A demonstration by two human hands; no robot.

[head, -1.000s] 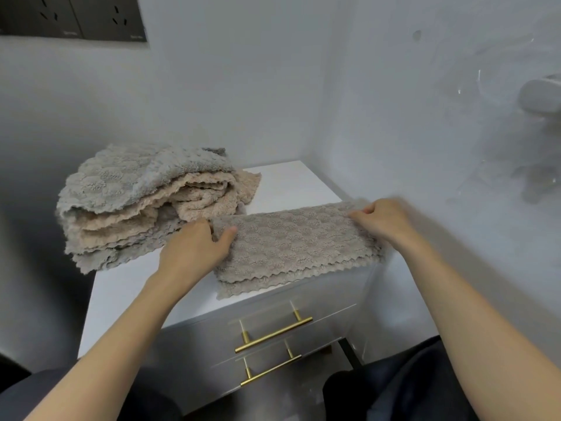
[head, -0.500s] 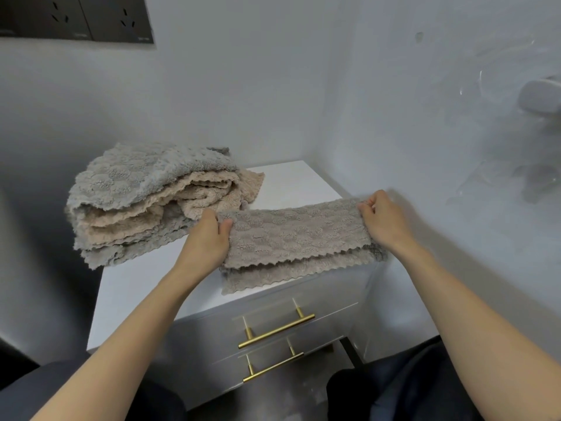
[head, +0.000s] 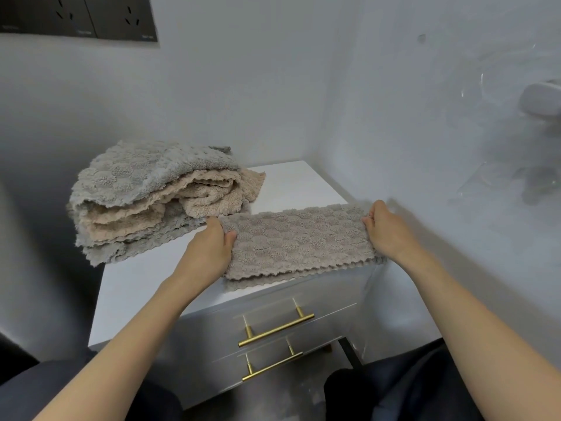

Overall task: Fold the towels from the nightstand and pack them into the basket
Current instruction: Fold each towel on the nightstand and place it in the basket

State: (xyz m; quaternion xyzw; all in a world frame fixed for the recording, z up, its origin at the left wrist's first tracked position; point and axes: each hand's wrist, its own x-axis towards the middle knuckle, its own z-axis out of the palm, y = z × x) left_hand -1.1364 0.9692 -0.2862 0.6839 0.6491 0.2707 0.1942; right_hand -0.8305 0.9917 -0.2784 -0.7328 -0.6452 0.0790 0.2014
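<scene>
A taupe textured towel [head: 297, 241], folded into a long strip, lies across the front right of the white nightstand [head: 142, 284]. My left hand [head: 209, 247] pinches its left end, thumb on top. At the strip's right end my right hand [head: 385, 229] grips the far corner with curled fingers. A loose heap of grey and beige towels [head: 151, 196] sits at the back left of the nightstand top. No basket is in view.
The nightstand stands in a corner between white walls; its right side almost meets the wall. Two drawers with brass bar handles [head: 276, 329] face me. Dark wall sockets [head: 91, 16] are at the upper left. My knees [head: 394, 390] are below.
Both hands moved from lying on the towel's ends to gripping them. The top layer's far edge has been lifted and drawn toward me, so the strip looks narrower and neater.
</scene>
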